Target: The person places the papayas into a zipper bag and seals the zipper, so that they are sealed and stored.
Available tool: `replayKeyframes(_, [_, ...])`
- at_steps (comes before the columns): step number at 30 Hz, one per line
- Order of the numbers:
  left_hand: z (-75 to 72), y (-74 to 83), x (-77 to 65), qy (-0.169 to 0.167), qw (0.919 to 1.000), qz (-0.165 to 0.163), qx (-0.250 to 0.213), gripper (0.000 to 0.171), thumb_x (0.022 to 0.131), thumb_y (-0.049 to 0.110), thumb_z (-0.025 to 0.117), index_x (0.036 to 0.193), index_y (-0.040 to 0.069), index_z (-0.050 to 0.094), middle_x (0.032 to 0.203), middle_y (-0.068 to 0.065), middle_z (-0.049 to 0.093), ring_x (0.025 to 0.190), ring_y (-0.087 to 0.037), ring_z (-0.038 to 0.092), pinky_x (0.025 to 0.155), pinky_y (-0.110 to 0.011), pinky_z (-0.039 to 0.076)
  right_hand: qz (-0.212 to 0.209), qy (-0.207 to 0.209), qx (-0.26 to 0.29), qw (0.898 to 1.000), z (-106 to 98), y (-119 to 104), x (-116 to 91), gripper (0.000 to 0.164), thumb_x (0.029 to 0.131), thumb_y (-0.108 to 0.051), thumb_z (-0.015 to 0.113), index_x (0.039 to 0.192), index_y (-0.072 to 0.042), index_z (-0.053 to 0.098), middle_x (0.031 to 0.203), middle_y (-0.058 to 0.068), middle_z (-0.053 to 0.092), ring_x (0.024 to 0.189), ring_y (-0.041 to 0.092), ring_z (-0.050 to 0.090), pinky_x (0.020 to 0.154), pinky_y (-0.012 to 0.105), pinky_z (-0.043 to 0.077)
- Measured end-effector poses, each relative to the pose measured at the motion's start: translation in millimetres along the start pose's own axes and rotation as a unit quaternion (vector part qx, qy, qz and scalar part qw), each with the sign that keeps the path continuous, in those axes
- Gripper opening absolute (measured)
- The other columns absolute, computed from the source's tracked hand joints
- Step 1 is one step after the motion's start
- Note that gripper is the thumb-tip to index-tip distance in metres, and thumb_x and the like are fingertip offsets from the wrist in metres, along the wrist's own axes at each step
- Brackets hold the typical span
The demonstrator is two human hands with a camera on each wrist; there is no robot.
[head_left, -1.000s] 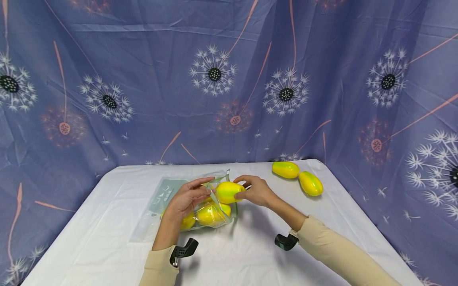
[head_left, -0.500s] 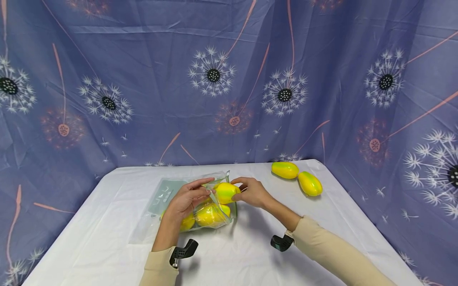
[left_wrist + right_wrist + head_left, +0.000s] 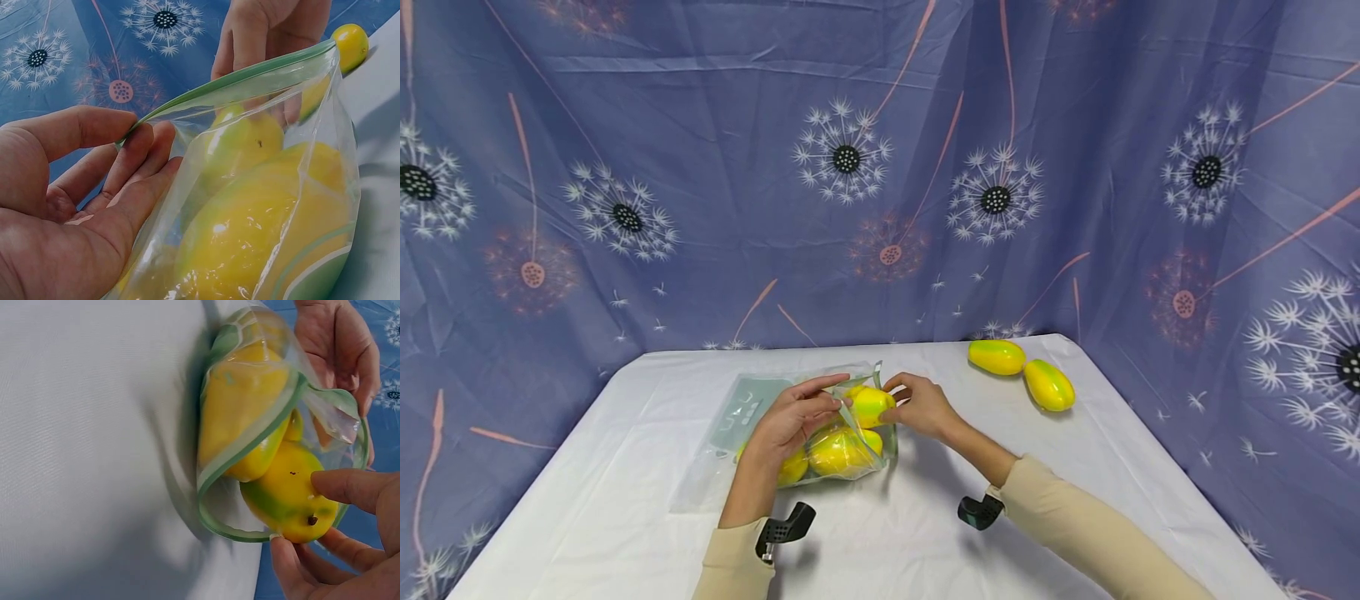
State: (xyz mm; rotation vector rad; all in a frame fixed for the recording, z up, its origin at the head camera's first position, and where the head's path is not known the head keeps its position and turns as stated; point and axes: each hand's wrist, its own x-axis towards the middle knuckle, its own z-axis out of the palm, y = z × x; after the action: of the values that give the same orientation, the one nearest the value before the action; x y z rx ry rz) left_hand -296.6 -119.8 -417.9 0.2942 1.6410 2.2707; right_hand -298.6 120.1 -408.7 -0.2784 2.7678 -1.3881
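Pinching the green rim [image 3: 244,75] of a clear bag [image 3: 322,272] between its fingertips, the left hand [image 3: 793,417] holds the mouth apart, its other fingers loosely curved beside the plastic. On the opposite side, the right hand [image 3: 923,406] has hold of a yellow-green papaya [image 3: 867,407], its fingertips set round the outer end and the hand only as wide as the fruit. That papaya sits tilted in the bag's open mouth, partly inside the rim, with a dark stem spot facing outward between the fingers.

Inside the bag, right beneath it, lies a plump papaya [image 3: 842,452], glossy through the plastic. A further papaya [image 3: 792,468] shows deeper in the bag, to the left of the plump one and partly covered by the left hand and wrist.

The bag lies on its side on a white tablecloth [image 3: 955,533], near the middle of the table. Well apart, toward the far right corner, two loose papayas [image 3: 1049,386] rest near each other, both streaked green. Each beige sleeve [image 3: 1075,529] ends at a wrist wearing a small black camera [image 3: 788,522]. Behind everything hangs a blue-violet curtain [image 3: 722,200] printed with dandelions.
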Motion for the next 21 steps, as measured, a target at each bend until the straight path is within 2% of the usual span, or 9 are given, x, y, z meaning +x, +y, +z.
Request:
replayKeyframes(10, [-1.6,-1.7,1.1,0.007,0.9999,0.003,0.008,0.051,0.094,-0.003,0.064,0.143,-0.002,0.055,0.081,-0.001,0.067,0.096,-0.017,0.072,0.088,-0.026,0.059,-0.002,0.006,-0.017,1.000,10.4,5.3,2.4,0.044,0.073,-0.023,0.090,0.114,-0.016,0.074,0.094,0.005,0.072,0.084,0.017,0.064,0.066,0.029,0.052])
replayKeyframes(21, [-1.6,-1.9,0.5,0.013,0.9999,-0.001,0.010,0.050,0.093,-0.003,0.064,0.142,-0.001,0.057,0.081,0.000,0.068,0.094,-0.017,0.071,0.087,-0.026,0.059,-0.013,0.018,0.009,1.000,19.7,11.1,5.8,0.039,0.074,-0.020,0.089,0.110,-0.015,0.075,0.100,0.007,0.076,0.091,0.019,0.070,0.069,0.029,0.056])
